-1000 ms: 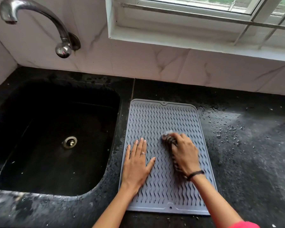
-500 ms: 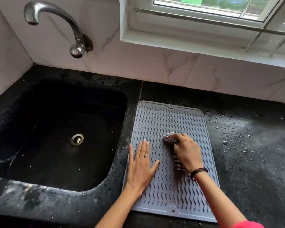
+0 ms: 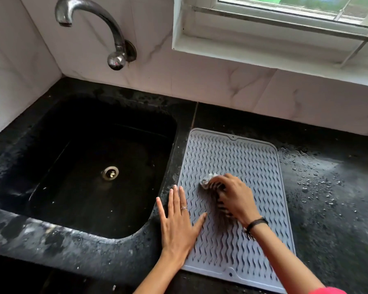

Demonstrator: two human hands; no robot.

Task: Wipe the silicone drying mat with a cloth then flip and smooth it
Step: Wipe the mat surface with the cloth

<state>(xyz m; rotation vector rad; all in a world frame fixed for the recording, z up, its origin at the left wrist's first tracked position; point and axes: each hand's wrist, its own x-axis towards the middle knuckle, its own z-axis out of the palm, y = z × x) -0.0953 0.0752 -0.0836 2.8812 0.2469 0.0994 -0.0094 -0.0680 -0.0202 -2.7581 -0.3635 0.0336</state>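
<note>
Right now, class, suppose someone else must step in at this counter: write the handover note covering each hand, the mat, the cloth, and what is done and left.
Left hand: flat, fingers spread, on the mat's left edge.
Right hand: gripping the striped cloth and pressing it on the mat's middle.
Grey silicone mat: flat, ribbed side up, on the black counter right of the sink.
Done: wiping under way.
Left: finish wiping, flip, smooth.

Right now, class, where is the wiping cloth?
In the head view, the striped cloth is bunched under the right hand near the middle of the grey drying mat, right of the sink.
</note>
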